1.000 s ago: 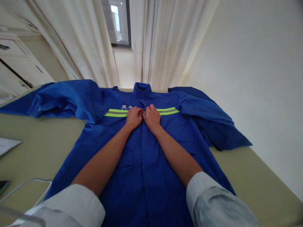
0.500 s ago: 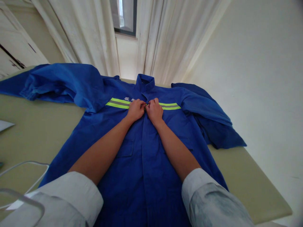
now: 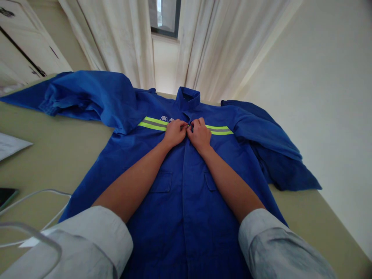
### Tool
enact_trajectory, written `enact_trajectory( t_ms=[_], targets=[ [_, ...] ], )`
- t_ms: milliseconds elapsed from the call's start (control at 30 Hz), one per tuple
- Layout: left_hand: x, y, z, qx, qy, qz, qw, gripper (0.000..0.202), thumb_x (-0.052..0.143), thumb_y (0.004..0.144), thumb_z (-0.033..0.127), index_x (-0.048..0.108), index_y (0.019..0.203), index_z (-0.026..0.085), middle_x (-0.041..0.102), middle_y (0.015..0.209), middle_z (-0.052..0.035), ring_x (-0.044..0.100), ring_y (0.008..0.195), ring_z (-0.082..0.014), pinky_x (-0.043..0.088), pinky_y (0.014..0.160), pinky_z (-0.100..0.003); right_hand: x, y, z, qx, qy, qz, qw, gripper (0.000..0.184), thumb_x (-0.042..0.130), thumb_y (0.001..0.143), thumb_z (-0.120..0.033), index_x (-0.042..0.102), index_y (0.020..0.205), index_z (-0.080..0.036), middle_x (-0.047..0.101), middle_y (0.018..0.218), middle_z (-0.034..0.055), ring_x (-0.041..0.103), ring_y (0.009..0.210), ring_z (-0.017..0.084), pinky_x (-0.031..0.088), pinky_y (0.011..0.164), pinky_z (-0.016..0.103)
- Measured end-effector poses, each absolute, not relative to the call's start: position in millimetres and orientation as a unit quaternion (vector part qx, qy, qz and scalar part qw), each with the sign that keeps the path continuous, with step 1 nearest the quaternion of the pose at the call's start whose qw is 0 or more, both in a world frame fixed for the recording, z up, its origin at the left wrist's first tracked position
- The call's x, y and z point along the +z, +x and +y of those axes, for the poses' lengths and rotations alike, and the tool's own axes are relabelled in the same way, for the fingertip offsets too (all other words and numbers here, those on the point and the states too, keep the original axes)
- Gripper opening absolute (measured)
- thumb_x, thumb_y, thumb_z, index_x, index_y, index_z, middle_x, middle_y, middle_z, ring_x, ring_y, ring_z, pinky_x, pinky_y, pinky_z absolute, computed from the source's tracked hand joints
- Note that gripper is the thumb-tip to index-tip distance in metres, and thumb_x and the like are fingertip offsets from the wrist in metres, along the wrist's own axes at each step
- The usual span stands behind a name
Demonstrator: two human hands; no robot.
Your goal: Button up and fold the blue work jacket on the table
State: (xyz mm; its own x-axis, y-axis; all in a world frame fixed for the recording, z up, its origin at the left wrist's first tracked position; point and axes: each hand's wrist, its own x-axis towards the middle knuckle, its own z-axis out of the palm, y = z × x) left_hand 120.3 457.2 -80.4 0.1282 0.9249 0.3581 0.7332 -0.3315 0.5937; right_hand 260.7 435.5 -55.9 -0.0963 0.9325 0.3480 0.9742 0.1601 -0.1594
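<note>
A blue work jacket (image 3: 157,240) with a stand-up collar lies spread front up, its sleeves out to both sides. A yellow-green and grey reflective stripe (image 3: 221,130) crosses its chest. At the front placket, level with the stripe, my left hand (image 3: 175,132) pinches the fabric edge. My right hand (image 3: 200,134) meets it there, fingers closed on the placket from the other side. The fingertips nearly touch, and any fastener between them is hidden. Below my forearms show two flap pockets, one of them the left chest-side pocket (image 3: 162,182).
The jacket rests on a greenish table (image 3: 78,151). At the left lie a white paper (image 3: 13,145), a dark phone-like object (image 3: 7,197) and a white cable (image 3: 37,192). Cream curtains (image 3: 122,42) hang behind; a pale wall (image 3: 328,97) borders the right.
The view has shifted, so the jacket and hands sit slightly farther right, and more of the paper and dark object shows. Both hands stay at the placket by the stripe.
</note>
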Motion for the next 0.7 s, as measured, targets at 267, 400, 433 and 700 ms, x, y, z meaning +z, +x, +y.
enact_trajectory(
  t_ms=[267,400,433,700],
  targets=[
    [-76.6,121.3,454.4,0.33,0.754,0.551,0.134,0.03,0.055,0.098,0.021,0.08,0.114,0.017,0.076,0.109,-0.0097,0.067,0.103,-0.0245,0.05,0.099,-0.038,-55.2,262.7,438.6,-0.083,-0.627,-0.755,0.172,0.026,0.046,0.103,-0.028,0.066,0.113,-0.015,0.062,0.123,0.0161,0.064,0.096,0.026,0.044,0.084,0.036],
    [-76.2,121.7,453.5,0.325,0.755,0.554,0.13,0.03,0.054,0.098,0.021,0.079,0.115,0.018,0.076,0.109,-0.0097,0.067,0.102,-0.0241,0.05,0.098,-0.037,-57.1,264.8,439.8,-0.08,-0.621,-0.759,0.178,0.025,0.047,0.102,-0.027,0.066,0.112,-0.015,0.063,0.122,0.0164,0.063,0.099,0.027,0.043,0.089,0.038],
    [-76.0,121.8,453.2,0.324,0.754,0.556,0.129,0.031,0.054,0.097,0.02,0.08,0.114,0.017,0.075,0.109,-0.01,0.067,0.102,-0.0242,0.05,0.098,-0.037,-57.0,265.3,439.5,-0.078,-0.621,-0.758,0.181,0.025,0.047,0.103,-0.027,0.066,0.112,-0.015,0.063,0.122,0.0162,0.063,0.099,0.027,0.043,0.089,0.038],
    [-75.6,121.6,452.6,0.325,0.762,0.546,0.125,0.035,0.051,0.097,0.02,0.08,0.116,0.018,0.077,0.109,-0.0097,0.068,0.101,-0.0246,0.052,0.097,-0.038,-55.4,266.3,437.6,-0.078,-0.621,-0.756,0.192,0.028,0.047,0.104,-0.033,0.067,0.111,-0.015,0.064,0.119,0.0164,0.063,0.101,0.028,0.042,0.092,0.04]
  ],
)
